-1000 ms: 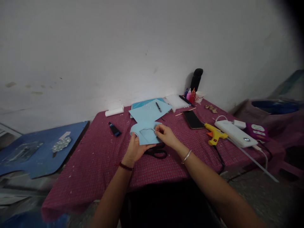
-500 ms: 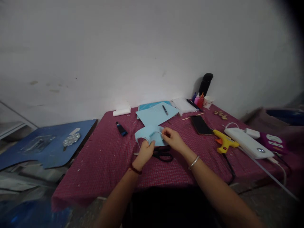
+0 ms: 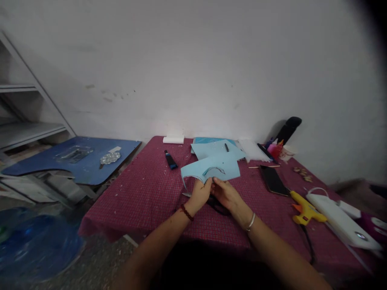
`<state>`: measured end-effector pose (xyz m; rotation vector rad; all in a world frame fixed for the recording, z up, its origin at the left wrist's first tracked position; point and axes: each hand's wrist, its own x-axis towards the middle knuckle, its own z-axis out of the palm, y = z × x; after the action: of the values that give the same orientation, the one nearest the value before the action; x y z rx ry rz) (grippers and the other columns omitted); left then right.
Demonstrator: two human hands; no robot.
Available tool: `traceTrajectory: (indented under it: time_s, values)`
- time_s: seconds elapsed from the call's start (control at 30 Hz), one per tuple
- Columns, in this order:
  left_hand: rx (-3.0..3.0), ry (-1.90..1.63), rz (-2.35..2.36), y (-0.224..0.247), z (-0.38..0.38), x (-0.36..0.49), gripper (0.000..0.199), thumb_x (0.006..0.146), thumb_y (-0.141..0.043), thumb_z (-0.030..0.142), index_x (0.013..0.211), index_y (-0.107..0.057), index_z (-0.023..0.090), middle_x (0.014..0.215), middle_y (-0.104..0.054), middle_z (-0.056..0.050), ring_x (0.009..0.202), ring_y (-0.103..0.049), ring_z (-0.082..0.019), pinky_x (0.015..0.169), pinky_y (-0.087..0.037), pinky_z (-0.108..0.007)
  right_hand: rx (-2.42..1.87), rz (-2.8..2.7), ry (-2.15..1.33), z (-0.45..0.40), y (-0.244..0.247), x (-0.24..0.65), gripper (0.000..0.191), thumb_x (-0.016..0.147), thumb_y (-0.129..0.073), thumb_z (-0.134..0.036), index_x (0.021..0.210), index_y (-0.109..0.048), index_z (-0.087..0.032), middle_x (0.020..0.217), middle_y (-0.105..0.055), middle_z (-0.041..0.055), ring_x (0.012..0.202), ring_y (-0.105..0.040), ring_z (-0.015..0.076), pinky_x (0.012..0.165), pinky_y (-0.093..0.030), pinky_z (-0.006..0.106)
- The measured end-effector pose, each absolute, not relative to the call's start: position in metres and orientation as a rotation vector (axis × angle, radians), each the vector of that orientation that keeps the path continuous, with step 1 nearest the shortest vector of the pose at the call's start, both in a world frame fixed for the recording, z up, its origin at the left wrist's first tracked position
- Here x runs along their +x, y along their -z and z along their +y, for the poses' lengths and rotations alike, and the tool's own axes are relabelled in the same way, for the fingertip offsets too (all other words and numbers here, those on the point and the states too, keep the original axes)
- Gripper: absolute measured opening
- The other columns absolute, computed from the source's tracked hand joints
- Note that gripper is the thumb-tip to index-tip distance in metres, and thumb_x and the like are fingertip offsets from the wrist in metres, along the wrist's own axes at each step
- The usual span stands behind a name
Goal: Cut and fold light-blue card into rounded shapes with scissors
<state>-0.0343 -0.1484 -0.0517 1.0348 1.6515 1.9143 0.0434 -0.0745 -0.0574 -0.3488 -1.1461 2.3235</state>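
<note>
A light-blue sheet of paper or foam (image 3: 226, 165) with a curved cut-out at its left end and a dark drawn curve is held up over the table. My left hand (image 3: 200, 195) is closed on its lower edge, thumb on top. Right beside it, my right hand (image 3: 228, 194) pinches the same edge, the two sets of fingertips nearly touching. Beneath my hands lie scissors (image 3: 218, 205) with black handles, partly hidden, their blade tip showing at the left.
Behind are more light-blue sheets (image 3: 204, 150) with a pen (image 3: 226, 147), and a white roll (image 3: 173, 139). A dark blue tube (image 3: 171, 160) lies left. Rightward are a phone (image 3: 273, 180), a yellow glue gun (image 3: 306, 209), a white power strip (image 3: 341, 221) and paint bottles (image 3: 275, 149).
My view has turned left, so the table appears further right. My right hand has come in against my left hand. The sheet has lifted and spread out, showing more of its surface.
</note>
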Motion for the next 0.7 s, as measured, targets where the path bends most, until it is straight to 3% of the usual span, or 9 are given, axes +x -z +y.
traceTrajectory:
  time_s: [0.2,0.33,0.4,0.57,0.7]
  values:
    - [1.170,-1.656,1.722,0.051,-0.162,-0.026,0.015,0.074,-0.064,0.033,0.071,-0.068,0.020,0.070,-0.071,-0.006,0.077,-0.065,-0.025,0.081,-0.050,-0.037,-0.397,-1.009,-2.192,-0.059,0.051,0.046,0.022,0.062,-0.081,-0.022,0.076,-0.064,-0.021,0.061,-0.064,-0.0058,0.051,-0.055,0.0104,0.056,-0.045,0.025]
    - [1.170,-1.612,1.752,0.059,-0.160,-0.027,0.013,0.068,-0.069,0.030,0.063,-0.064,0.020,0.062,-0.066,-0.005,0.077,-0.065,-0.026,0.080,-0.048,-0.039,-0.326,-0.984,-2.154,-0.048,0.049,0.054,0.026,0.063,-0.078,-0.020,0.085,-0.066,-0.020,0.079,-0.072,-0.0014,0.066,-0.064,0.0148,0.067,-0.051,0.029]
    - [1.147,-1.656,1.758,0.063,-0.153,-0.031,0.011,0.065,-0.071,0.025,0.072,-0.065,0.018,0.071,-0.068,-0.007,0.082,-0.064,-0.025,0.082,-0.047,-0.039,-0.301,-0.909,-2.129,-0.040,0.049,0.057,0.022,0.064,-0.077,-0.017,0.083,-0.065,-0.020,0.086,-0.074,0.0000,0.077,-0.067,0.0172,0.074,-0.052,0.031]
    - [1.052,-1.852,1.653,0.060,-0.145,-0.046,0.054,0.071,-0.065,0.022,0.123,-0.050,0.020,0.114,-0.063,-0.012,0.095,-0.063,-0.021,0.078,-0.050,-0.034,-0.378,-0.586,-2.002,-0.007,0.053,0.068,0.018,0.069,-0.071,-0.011,0.081,-0.063,-0.022,0.080,-0.074,-0.0033,0.074,-0.068,0.0143,0.072,-0.056,0.028]
    - [0.959,-2.028,1.257,0.047,-0.151,-0.055,0.058,0.077,-0.063,0.027,0.131,-0.044,0.028,0.131,-0.055,-0.010,0.099,-0.063,-0.020,0.078,-0.051,-0.032,-0.384,-0.484,-1.964,0.008,0.056,0.073,0.026,0.069,-0.067,-0.007,0.091,-0.064,-0.021,0.086,-0.074,-0.0028,0.076,-0.069,0.0139,0.071,-0.057,0.026]
